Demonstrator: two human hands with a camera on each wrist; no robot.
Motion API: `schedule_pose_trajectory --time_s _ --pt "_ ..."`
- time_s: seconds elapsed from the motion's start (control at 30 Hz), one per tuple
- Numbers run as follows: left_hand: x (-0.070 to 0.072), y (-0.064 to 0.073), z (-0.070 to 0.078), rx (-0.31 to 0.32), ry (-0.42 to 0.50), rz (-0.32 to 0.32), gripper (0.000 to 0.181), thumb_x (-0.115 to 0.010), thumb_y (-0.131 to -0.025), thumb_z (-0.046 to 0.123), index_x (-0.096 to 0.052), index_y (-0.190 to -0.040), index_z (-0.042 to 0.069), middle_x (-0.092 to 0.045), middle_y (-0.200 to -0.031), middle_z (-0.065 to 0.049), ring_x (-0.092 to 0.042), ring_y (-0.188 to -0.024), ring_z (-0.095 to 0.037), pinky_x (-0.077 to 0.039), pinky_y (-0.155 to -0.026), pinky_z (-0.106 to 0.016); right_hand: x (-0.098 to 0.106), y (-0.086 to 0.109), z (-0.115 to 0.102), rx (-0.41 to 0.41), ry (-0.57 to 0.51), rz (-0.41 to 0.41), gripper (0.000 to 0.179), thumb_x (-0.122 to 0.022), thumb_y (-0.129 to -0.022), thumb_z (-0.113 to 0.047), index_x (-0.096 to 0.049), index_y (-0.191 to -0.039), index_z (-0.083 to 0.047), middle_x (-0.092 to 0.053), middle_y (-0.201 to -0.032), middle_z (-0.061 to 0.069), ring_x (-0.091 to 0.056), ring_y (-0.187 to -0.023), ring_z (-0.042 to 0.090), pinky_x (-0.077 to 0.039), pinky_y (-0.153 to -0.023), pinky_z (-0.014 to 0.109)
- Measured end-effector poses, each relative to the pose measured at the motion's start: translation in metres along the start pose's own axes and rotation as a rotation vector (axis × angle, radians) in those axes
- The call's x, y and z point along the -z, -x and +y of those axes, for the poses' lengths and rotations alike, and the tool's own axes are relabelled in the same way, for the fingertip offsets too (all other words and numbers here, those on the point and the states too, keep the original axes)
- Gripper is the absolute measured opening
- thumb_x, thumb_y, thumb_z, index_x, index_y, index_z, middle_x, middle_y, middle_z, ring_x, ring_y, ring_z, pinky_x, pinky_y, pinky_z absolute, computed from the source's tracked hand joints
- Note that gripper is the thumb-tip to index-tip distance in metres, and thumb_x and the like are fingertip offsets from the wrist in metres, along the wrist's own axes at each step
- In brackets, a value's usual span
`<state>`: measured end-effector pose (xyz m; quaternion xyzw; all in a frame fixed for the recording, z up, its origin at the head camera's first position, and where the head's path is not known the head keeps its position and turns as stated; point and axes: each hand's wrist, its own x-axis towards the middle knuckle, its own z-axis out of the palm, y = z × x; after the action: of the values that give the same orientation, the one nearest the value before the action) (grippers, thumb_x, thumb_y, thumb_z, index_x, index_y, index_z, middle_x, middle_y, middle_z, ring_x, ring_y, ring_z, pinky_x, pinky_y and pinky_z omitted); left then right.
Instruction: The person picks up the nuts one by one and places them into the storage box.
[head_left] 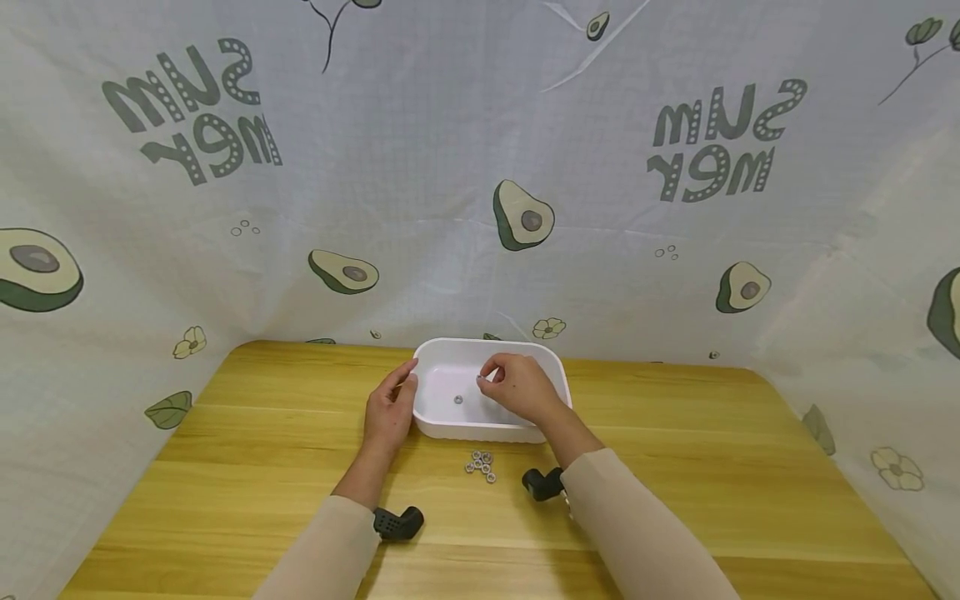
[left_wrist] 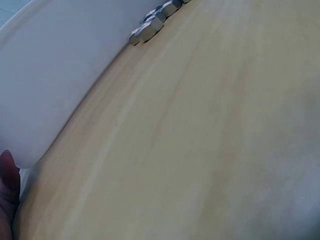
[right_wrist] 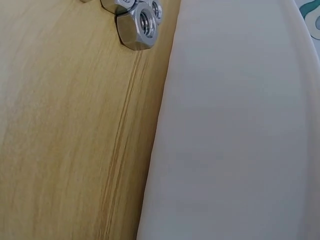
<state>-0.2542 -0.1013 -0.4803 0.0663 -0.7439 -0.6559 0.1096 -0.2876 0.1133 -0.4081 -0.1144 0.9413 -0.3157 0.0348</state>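
A white plastic tub [head_left: 480,432] stands at the back of the table, with one metal hex nut [head_left: 458,400] on its floor. Over the tub, my right hand [head_left: 522,387] pinches a small hex nut, mostly hidden, between thumb and fingertip. My left hand [head_left: 392,412] rests against the tub's left side, fingers fairly straight, thumb at the wall. In front of the tub lies a cluster of several hex nuts [head_left: 485,468]. The right wrist view shows one silver nut [right_wrist: 137,26] close up beside the tub wall [right_wrist: 230,120]; the left wrist view catches nuts [left_wrist: 152,25] and my thumb [left_wrist: 9,175].
The wooden table [head_left: 675,467] extends to both sides of the tub. A white curtain [head_left: 450,167] printed with avocados hangs directly behind the table and along its sides. A black wrist camera mount sits under each sleeve.
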Motion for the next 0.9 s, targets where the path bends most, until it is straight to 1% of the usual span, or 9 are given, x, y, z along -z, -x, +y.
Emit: schedule_pose_trajectory --time_s 0.2,0.4,0.7,0.9 --pt "-0.0001 0.0002 0.0001 -0.004 -0.005 0.000 0.040 -0.051 -0.105 0.034 -0.061 -0.143 0.024 -0.061 -0.145 -0.009 -0.061 -0.122 -0.027 -0.055 -0.103 -0.043 -0.0020 -0.0012 0.0017 -0.014 0.003 -0.003 0.015 -0.074 -0.092 -0.030 -0.072 -0.100 -0.017 -0.062 -0.081 0.001 -0.054 -0.072 0.018 -0.044 -0.060 0.027" --pt "-0.0004 -0.0001 -0.0005 -0.002 -0.007 0.004 0.040 -0.051 -0.105 0.034 -0.061 -0.143 0.023 -0.061 -0.144 -0.009 -0.061 -0.121 -0.027 -0.055 -0.103 -0.043 -0.0022 -0.0010 0.0021 -0.009 0.006 0.004 0.014 -0.074 -0.092 -0.030 -0.072 -0.100 -0.018 -0.063 -0.081 0.001 -0.054 -0.071 0.017 -0.043 -0.060 0.027" --pt "-0.0011 -0.0009 -0.0017 0.025 0.005 -0.004 0.039 -0.051 -0.106 0.035 -0.061 -0.143 0.026 -0.059 -0.147 -0.006 -0.061 -0.121 -0.026 -0.055 -0.103 -0.042 -0.0006 0.0011 0.0006 -0.014 0.007 0.018 0.016 -0.073 -0.093 -0.030 -0.072 -0.103 -0.018 -0.064 -0.083 0.002 -0.055 -0.073 0.018 -0.045 -0.061 0.027" --pt "-0.0007 -0.0012 -0.0012 0.030 0.003 -0.002 0.039 -0.051 -0.106 0.036 -0.061 -0.143 0.027 -0.059 -0.147 -0.005 -0.060 -0.121 -0.026 -0.055 -0.103 -0.041 0.0015 0.0037 -0.0018 -0.015 0.004 0.032 0.015 -0.072 -0.094 -0.030 -0.072 -0.104 -0.019 -0.064 -0.084 0.001 -0.055 -0.074 0.018 -0.045 -0.061 0.027"
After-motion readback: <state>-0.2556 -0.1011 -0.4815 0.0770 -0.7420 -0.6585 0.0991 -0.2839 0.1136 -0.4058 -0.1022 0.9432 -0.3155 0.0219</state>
